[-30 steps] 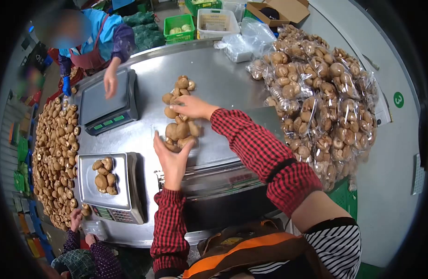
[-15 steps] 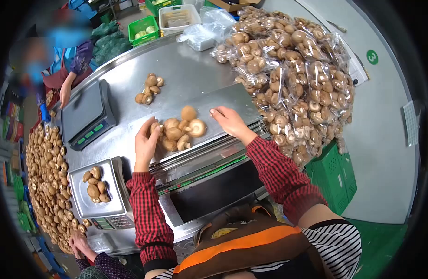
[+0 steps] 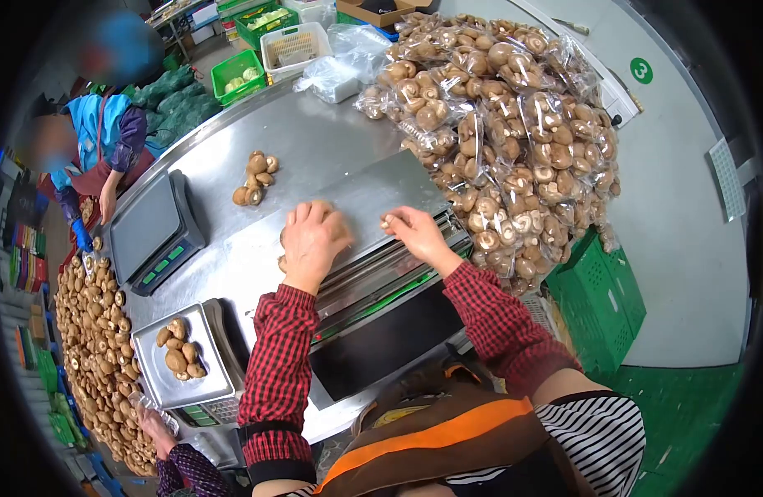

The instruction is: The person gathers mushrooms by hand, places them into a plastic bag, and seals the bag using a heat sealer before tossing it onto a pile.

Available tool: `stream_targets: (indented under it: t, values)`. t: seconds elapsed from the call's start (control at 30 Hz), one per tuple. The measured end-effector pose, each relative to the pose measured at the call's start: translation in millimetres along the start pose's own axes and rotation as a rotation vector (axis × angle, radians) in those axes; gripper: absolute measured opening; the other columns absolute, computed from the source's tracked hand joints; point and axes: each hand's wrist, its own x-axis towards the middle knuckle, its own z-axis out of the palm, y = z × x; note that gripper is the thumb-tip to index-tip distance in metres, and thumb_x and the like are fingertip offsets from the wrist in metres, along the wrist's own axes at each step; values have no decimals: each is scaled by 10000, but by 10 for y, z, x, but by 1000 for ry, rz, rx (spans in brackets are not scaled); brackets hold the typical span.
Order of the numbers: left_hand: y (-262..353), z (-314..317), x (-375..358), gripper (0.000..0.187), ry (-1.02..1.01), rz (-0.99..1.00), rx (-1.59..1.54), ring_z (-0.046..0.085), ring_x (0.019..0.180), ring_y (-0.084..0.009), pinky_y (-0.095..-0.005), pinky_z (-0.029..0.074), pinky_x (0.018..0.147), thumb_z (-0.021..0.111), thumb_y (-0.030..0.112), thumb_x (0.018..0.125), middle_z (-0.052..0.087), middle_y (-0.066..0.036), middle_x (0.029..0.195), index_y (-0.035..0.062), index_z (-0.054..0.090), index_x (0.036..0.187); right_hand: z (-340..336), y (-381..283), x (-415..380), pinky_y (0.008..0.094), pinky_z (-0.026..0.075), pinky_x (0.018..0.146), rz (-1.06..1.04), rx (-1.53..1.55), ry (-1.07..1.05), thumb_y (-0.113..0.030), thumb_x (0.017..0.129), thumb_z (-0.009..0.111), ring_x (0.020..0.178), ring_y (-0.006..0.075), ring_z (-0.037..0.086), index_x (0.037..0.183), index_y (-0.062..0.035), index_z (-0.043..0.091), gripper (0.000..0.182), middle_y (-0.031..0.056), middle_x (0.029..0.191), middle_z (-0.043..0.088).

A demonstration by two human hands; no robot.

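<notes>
My left hand (image 3: 313, 240) curls over a small pile of brown mushrooms (image 3: 283, 263) on the steel table, covering most of them. To its right, my right hand (image 3: 418, 236) is closed in a pinch near the metal slotted edge (image 3: 373, 277) of the table. A small pale bit shows at its fingertips, too small to name. Farther back lies a loose cluster of mushrooms (image 3: 255, 176). More mushrooms (image 3: 179, 352) rest in the metal pan of a scale (image 3: 141, 364) at left.
Bagged mushrooms (image 3: 514, 141) are heaped at right, above a green crate (image 3: 601, 302). A second scale (image 3: 154, 217) stands at far left, beside many loose mushrooms (image 3: 96, 356). Two other people work there; one person's hand (image 3: 158, 432) is near clear plastic. Plastic bags (image 3: 332, 79) lie at the back.
My left hand has moved right and over the mushroom pile, hiding most of it. My right hand has shifted slightly right and down, fingers closing into a pinch. The view has shifted a little.
</notes>
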Motion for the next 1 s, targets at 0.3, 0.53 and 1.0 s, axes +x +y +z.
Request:
stream_targets:
  t: [0.3, 0.53, 1.0]
  values:
    - [-29, -492, -950, 281, 480, -525, -185, 599, 964, -343, -392, 466, 858, 777, 130, 786, 638, -168, 991, -22, 660, 991, -552, 86, -364, 411, 496, 783, -230, -742, 120, -304, 863, 667, 881, 300, 610, 893, -66, 724, 247, 111, 848, 634]
    - [302, -239, -1701, 439, 124, -862, 402, 551, 838, -325, -436, 410, 785, 758, 481, 740, 635, -132, 822, 44, 746, 775, -162, -70, -437, 439, 500, 732, -240, -1112, -48, -533, 800, 666, 803, 337, 631, 698, -25, 715, 520, 158, 758, 649]
    - [89, -1421, -1193, 380, 782, -635, -1805, 502, 578, -139, -263, 420, 548, 394, 216, 1023, 540, -42, 668, 76, 545, 704, -469, -1040, 414, 291, 428, 540, 306, 1140, -594, -262, 1028, 367, 587, 164, 508, 784, -91, 537, 343, 50, 696, 540]
